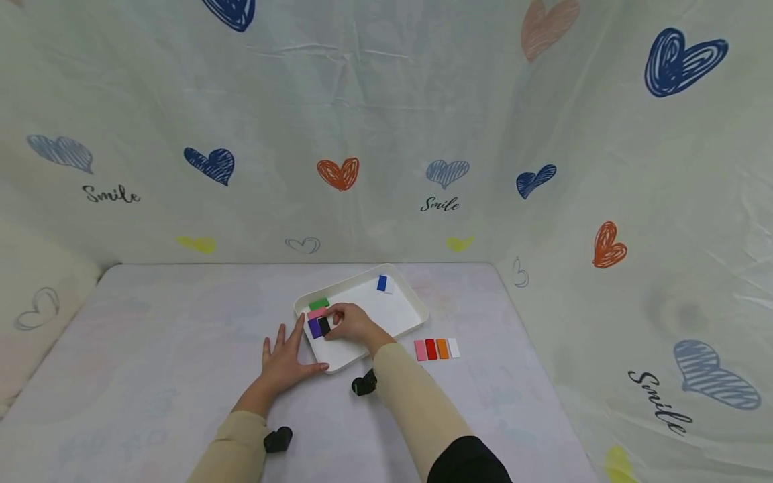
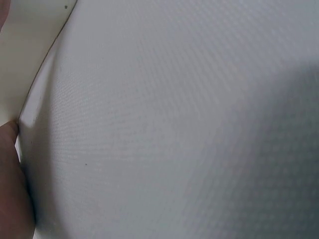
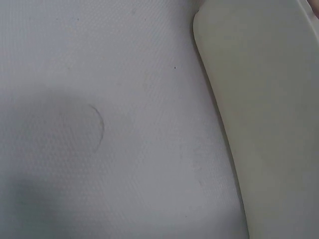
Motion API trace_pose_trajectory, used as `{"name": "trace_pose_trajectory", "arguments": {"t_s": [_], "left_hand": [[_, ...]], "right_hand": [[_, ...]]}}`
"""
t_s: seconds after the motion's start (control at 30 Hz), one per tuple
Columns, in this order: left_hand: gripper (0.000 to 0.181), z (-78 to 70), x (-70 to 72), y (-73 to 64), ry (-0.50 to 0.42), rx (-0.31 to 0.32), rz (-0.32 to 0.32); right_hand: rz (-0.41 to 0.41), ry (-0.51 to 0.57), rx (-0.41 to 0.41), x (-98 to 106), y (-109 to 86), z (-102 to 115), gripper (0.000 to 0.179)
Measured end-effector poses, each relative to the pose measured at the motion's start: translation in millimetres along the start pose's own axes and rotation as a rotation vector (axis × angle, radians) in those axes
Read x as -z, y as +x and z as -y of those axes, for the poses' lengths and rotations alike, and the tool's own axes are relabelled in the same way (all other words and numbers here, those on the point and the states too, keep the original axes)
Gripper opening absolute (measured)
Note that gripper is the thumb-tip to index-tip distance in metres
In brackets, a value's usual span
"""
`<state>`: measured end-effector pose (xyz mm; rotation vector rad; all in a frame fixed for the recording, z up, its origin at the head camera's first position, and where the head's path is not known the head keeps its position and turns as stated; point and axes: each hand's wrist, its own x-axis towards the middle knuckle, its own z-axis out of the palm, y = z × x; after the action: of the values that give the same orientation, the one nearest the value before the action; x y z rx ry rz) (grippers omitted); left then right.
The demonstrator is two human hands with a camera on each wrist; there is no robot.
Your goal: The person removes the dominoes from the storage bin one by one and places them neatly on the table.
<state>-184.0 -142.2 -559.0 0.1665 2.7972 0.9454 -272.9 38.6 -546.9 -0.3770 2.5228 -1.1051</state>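
A shallow white tray [image 1: 406, 329] lies tilted in angle on the table. My right hand [image 1: 356, 327] reaches over it, thumb and index finger pinching the ends of a small black block [image 1: 324, 326]. That block sits against a purple block [image 1: 315, 328] at the tray's left end. Beyond these are a pink block [image 1: 317, 312] and a green block [image 1: 319, 304]. With fingers spread, my left hand [image 1: 280, 365] touches the tray's left side and near corner. Both wrist views catch mostly the tabletop and the tray's outer wall [image 3: 264, 119].
Inside the tray's far right corner sit a blue block [image 1: 382, 283] and a white block [image 1: 389, 286]. Right of the tray, a row holds pink [image 1: 420, 350], red [image 1: 431, 349], orange [image 1: 443, 348] and white [image 1: 454, 347] blocks. A heart-printed curtain [image 1: 386, 221] hangs behind the table.
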Motion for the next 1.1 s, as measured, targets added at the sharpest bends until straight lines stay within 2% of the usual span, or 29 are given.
{"name": "trace_pose_trajectory", "arguments": {"t_s": [0.3, 0.6, 0.83, 1.1], "left_hand": [[0.123, -0.7, 1.3, -0.9, -0.010, -0.007, -0.002], [0.123, 0.5, 2.2, -0.5, -0.014, 0.001, 0.009], [0.122, -2.1, 3.4, 0.0, -0.002, -0.007, 0.005], [0.122, -4.1, 4.3, -2.3, -0.002, 0.009, 0.007]], "right_hand": [[0.008, -0.029, 0.003, 1, -2.6, 4, 0.049], [-0.021, -0.082, -0.022, -4, -1.7, 7, 0.048], [-0.022, -0.050, -0.039, -1, -5.9, 11, 0.045], [0.041, 0.062, -0.001, 16, -14.4, 15, 0.044]]}}
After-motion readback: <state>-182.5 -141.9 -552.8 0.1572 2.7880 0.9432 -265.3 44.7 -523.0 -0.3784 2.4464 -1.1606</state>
